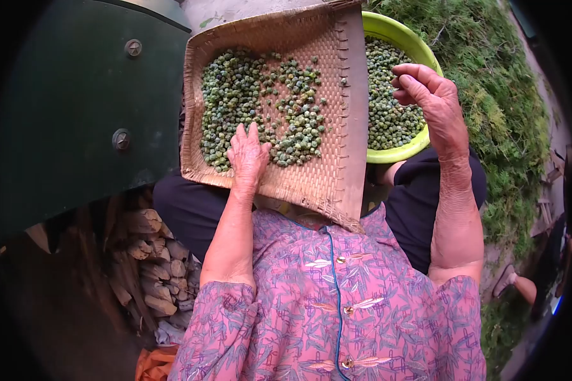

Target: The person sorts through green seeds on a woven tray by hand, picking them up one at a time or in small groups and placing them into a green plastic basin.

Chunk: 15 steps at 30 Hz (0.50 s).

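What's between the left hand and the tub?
Between left hand and tub, head view: some green fruits, then the tray's bare weave and flat edge strip.

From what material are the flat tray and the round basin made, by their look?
Tray: apparently woven plant strips, matte, judging by the criss-cross texture. Basin: probably plastic, smooth and slightly shiny, from its even lime-green colour and rounded rim.

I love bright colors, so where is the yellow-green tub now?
In the head view, the yellow-green tub is at the upper right, between the woven tray and the leafy greenery, by the right hand.
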### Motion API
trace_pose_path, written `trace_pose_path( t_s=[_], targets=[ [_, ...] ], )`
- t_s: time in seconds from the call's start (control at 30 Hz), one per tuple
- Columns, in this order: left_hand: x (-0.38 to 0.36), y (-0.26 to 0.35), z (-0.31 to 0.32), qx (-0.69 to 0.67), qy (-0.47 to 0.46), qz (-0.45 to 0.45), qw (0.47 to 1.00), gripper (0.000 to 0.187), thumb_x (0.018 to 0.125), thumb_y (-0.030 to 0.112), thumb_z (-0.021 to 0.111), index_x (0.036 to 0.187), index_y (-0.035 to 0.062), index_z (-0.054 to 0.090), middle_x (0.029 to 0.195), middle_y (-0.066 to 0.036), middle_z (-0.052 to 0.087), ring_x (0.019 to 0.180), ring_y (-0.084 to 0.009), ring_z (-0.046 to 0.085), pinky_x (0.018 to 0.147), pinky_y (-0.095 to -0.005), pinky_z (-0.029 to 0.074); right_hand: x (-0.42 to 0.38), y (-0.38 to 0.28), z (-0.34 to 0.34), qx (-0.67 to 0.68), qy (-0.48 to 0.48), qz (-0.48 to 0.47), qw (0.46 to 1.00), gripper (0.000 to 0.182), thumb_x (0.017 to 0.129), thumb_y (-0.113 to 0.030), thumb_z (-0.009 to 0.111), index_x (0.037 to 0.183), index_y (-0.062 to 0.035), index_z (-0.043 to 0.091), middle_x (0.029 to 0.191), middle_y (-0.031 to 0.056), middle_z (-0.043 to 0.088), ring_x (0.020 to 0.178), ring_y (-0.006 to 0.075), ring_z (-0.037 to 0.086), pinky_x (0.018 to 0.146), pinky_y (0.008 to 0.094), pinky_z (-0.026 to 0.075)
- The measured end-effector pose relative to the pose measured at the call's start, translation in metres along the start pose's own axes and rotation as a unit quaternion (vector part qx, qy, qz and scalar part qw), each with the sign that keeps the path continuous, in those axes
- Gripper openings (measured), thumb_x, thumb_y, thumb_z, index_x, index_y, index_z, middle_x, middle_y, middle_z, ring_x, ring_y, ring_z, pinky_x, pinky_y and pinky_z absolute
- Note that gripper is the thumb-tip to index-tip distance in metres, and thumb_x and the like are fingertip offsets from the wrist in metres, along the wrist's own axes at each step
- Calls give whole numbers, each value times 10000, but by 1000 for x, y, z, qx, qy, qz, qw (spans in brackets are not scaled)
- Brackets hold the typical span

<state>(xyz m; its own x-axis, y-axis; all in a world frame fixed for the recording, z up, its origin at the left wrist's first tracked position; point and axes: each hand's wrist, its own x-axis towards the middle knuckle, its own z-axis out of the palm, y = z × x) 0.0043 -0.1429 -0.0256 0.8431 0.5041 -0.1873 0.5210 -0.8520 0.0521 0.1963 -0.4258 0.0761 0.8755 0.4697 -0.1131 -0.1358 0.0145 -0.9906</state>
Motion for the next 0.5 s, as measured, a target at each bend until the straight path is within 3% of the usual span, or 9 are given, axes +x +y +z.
trace_pose_path(
  t_s=[0.1, 0.17, 0.33, 0.4, 0.5],
  targets=[
    [3, 3, 4, 17, -32, 6, 999, 573, 755, 237, 677, 1254, 77, 445, 1294, -218, 375, 1138, -378, 419, 867, -498, 427, 1, 2, 0, -5, -8, -6, 1000, 202, 880, -138, 589, 1029, -11, 638, 864, 20, 641, 723, 74, 592, 686, 204, 481],
    [1, 12, 16, -66, -59, 21, 996, 575, 755, 209, 672, 1262, 73, 437, 1292, -232, 368, 1105, -396, 435, 877, -497, 418, 0, 3, -1, -8, -9, -3, 1000, 205, 880, -138, 587, 1032, -9, 636, 861, 22, 640, 724, 73, 592, 686, 206, 482],
    [-15, 28, 24, -101, -46, 71, 991, 587, 764, 159, 642, 1286, 28, 408, 1266, -251, 393, 1083, -420, 449, 901, -487, 402, -4, 2, -6, -5, 1, -4, 1000, 213, 881, -144, 586, 1038, -7, 632, 857, 25, 639, 724, 77, 595, 688, 209, 485],
    [-13, 25, 23, -229, 13, 130, 965, 566, 771, 150, 629, 1283, 33, 417, 1250, -236, 414, 1083, -407, 457, 892, -485, 410, -4, 4, -8, -2, 1, -11, 1000, 213, 883, -144, 584, 1041, -9, 630, 860, 29, 638, 724, 83, 599, 695, 212, 489],
    [-7, 11, 6, -84, 27, 13, 996, 511, 775, 152, 627, 1249, 74, 452, 1214, -189, 441, 1074, -379, 476, 865, -474, 434, -4, 6, -10, 8, -1, -5, 1000, 215, 883, -144, 583, 1046, -11, 629, 863, 31, 637, 727, 85, 601, 698, 215, 490]
  ],
)
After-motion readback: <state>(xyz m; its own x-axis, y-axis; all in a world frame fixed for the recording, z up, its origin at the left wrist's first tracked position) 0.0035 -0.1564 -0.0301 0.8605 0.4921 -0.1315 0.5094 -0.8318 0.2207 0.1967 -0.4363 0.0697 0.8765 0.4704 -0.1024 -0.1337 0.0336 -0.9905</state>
